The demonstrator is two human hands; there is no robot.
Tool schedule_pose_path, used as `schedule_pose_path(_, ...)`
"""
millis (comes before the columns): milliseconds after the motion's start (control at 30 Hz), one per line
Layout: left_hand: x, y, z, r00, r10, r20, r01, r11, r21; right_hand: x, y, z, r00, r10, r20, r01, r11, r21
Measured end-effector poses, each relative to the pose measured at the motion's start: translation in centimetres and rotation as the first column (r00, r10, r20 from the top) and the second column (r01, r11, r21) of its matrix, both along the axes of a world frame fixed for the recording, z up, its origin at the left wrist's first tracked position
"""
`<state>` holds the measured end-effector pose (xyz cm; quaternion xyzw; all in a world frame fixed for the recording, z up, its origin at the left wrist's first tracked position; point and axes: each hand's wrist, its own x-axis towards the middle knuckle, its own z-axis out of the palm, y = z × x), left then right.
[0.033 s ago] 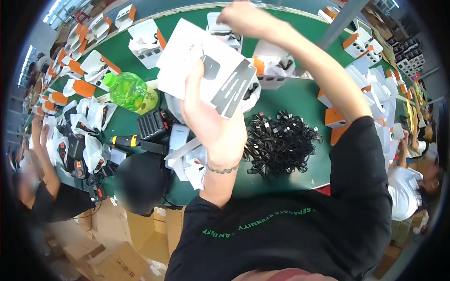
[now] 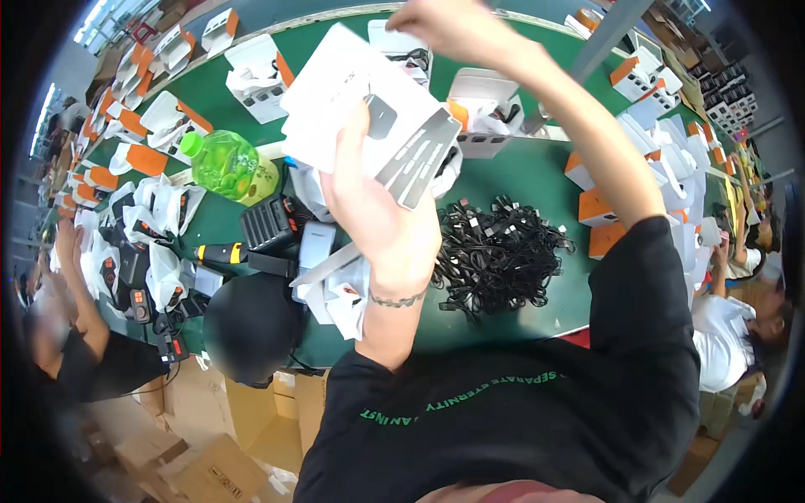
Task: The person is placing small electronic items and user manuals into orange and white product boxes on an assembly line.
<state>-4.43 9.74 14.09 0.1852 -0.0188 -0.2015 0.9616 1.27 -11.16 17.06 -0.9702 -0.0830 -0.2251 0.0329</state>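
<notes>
My left hand (image 2: 369, 189) grips a fanned stack of white booklets (image 2: 335, 109) with grey printed edges, its thumb lying across the top one. My right hand (image 2: 432, 27), partly cut off by the upper edge, has its fingers curled together beside the raised lid of an open white box (image 2: 398, 44). Dark items show inside that box. Whether the fingers pinch anything is too small to tell. Right of the stack stands another open white box (image 2: 486, 113) with an orange flap and bagged contents. A heap of black cables (image 2: 503, 260) lies below it.
A green bottle (image 2: 231, 168), a black multi-slot charger (image 2: 270, 222) and a yellow-black tool (image 2: 220, 252) are at left, near bagged devices (image 2: 163, 210). White-orange boxes (image 2: 256, 80) line the far side; more (image 2: 599, 210) pile up right. A grey post (image 2: 608, 46) rises there. Co-workers sit both sides.
My right hand is slightly higher, showing more of the dark contents in the far box. My left hand keeps its hold on the booklets.
</notes>
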Motion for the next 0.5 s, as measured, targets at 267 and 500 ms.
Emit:
schedule_pose_path(267,-0.4,-3.5,-1.8,0.684,-0.077,0.725,-0.263,0.901,0.344,-15.2,4.7,7.1,0.998,-0.064,0.023,0.047,0.899,0.436)
schedule_pose_path(500,0.3,2.4,1.3,0.865,0.222,0.45,-0.255,0.967,0.012,-15.0,6.5,5.8,0.9,-0.179,0.397,-0.168,0.699,0.695)
